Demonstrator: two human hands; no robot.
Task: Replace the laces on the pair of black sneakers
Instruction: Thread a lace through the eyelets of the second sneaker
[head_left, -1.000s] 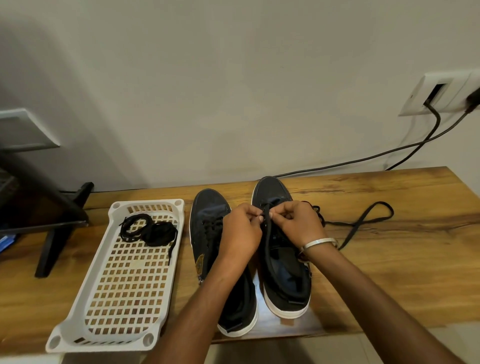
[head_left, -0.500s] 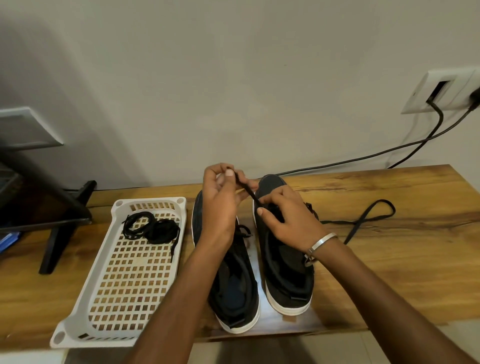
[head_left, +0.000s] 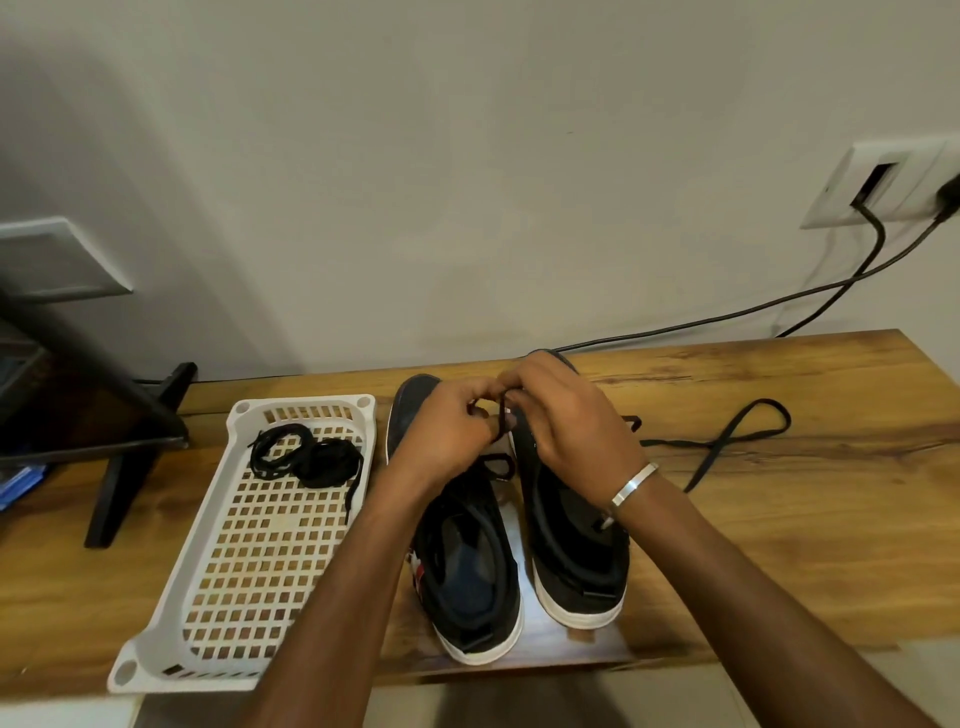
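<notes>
while both sneakers sit side by side on the table (head_left: 779, 519), toes to the wall, we've got our left hand (head_left: 447, 431) and right hand (head_left: 566, 421) meeting over the toe end, each grip pinched on the same black lace (head_left: 503, 421). left sneaker (head_left: 467, 561) just beside right sneaker (head_left: 576, 551). lace tail (head_left: 727, 441) loops on the table right of them. bundled laces (head_left: 306, 457) in the white basket (head_left: 218, 639), left.

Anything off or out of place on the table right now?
Mildly. The sneakers sit at the table's near edge, heels close to overhanging. A loose lace trails right across the wood, while spare laces lie bundled in the tray. Both hands pinch a lace between the shoes. Nothing looks damaged.
</notes>
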